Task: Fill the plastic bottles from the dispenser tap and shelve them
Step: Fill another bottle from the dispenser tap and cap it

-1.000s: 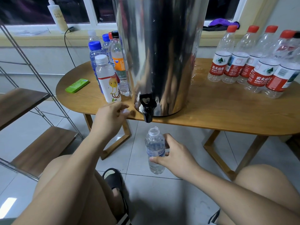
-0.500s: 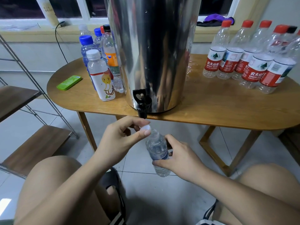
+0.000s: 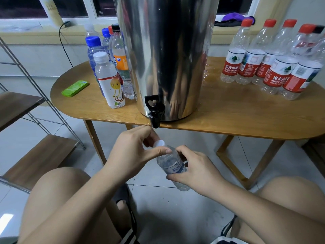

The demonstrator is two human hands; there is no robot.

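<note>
closest to me, below the table edge and over the floor tiles, the small clear bottle (image 3: 173,167) sits tilted in my right hand (image 3: 197,170), which is wrapped around its lower half at the label. it looks full or close to it, so i judge it has some weight now, but the wall is thin and will dent if squeezed; the label band is the stiffest, least slick place to hold, and that is where the fingers already are. my left hand (image 3: 133,155) is curled over the neck, thumb and forefinger pinched on the white cap (image 3: 160,143) at the bottle's mouth (i cannot tell whether it is threaded on yet). the cap is small and light, and probably wet, so a fingertip pinch suits it.

just above, the black tap (image 3: 154,111) hangs off the front of the steel dispenser (image 3: 167,53). on the wooden table (image 3: 237,117), a cluster of capped bottles (image 3: 112,67) stands left of the dispenser, and red-capped bottles (image 3: 274,57) stand well apart on the right. the shelf rack (image 3: 35,155) is off to my left.
</note>
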